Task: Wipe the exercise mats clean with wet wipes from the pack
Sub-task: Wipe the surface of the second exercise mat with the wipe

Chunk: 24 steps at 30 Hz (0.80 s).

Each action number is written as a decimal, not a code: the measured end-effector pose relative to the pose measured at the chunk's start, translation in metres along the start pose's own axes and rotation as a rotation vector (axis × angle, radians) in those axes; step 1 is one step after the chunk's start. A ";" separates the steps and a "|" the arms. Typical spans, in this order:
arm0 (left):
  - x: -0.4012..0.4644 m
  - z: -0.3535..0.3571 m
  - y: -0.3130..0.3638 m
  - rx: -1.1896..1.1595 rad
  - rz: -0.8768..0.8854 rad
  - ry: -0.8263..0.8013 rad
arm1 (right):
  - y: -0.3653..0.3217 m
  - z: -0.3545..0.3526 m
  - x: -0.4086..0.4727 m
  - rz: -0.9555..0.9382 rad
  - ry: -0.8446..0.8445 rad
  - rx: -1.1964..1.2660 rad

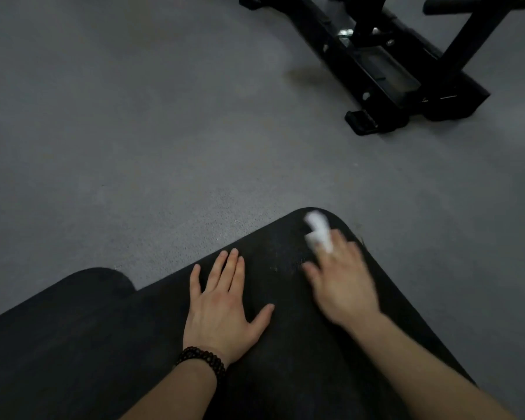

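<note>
Head view. A black exercise mat [285, 344] is being lain across the grey floor [119, 131]; it is taken as the landmark. A second mat [58, 328] is being overlapped by it on the left side, its rounded corner showing beyond the landmark's left edge.

The left hand [225, 307] is being pressed flat on the mat near its far end, fingers straight and spread, thumb out. A dark bead bracelet [202, 360] is being worn at that wrist.

The right hand [343, 286] is being blurred by motion near the mat's far right corner. A white wet wipe [317, 233] is being held at its fingers; whether it is pinched or pressed under them cannot be told.

A black machine base [391, 65] is being seen well beyond the mat's far end. The wipe pack is not being shown.

Risk, judged: the wipe is being bunched small, so strips of mat may be missed. The corner may be lifted or folded if the stroke is being run past the edge, away from the bracing hand.
</note>
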<state>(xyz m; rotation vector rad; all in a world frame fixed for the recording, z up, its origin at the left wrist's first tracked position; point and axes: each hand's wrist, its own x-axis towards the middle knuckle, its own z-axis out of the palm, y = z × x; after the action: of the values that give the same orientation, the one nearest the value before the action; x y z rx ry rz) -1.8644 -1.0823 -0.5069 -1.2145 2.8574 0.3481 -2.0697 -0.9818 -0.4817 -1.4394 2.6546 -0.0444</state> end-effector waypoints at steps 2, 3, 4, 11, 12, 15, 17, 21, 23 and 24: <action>0.000 -0.001 0.001 0.001 0.022 0.000 | 0.022 -0.001 0.002 0.173 -0.038 -0.036; -0.001 -0.001 0.001 0.005 0.038 -0.009 | 0.020 -0.001 -0.001 0.142 -0.070 -0.002; -0.001 -0.002 0.002 0.010 0.055 -0.015 | 0.010 0.000 -0.005 0.048 -0.080 0.051; -0.001 -0.015 0.034 0.004 -0.047 -0.123 | -0.002 -0.011 -0.020 0.018 -0.065 0.058; -0.003 -0.014 0.047 -0.014 -0.106 -0.146 | 0.010 -0.013 -0.019 0.052 -0.055 0.044; -0.008 -0.007 0.069 -0.005 -0.179 -0.119 | 0.021 -0.011 -0.018 -0.015 -0.128 0.046; -0.011 0.000 0.068 0.010 -0.130 -0.107 | 0.006 -0.006 -0.023 -0.141 -0.180 0.072; -0.015 0.005 0.065 -0.018 -0.045 -0.049 | -0.014 -0.005 -0.038 -0.269 -0.136 0.069; -0.015 0.007 0.067 -0.028 -0.045 -0.079 | 0.012 -0.006 -0.031 -0.041 -0.040 0.068; -0.015 0.008 0.067 -0.012 -0.040 -0.083 | 0.026 -0.006 -0.028 0.089 -0.023 0.070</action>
<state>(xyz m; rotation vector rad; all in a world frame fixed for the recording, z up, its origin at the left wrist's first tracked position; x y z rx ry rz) -1.9023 -1.0248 -0.5004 -1.2274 2.7608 0.4046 -2.0763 -0.9442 -0.4754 -1.2918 2.6671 -0.1113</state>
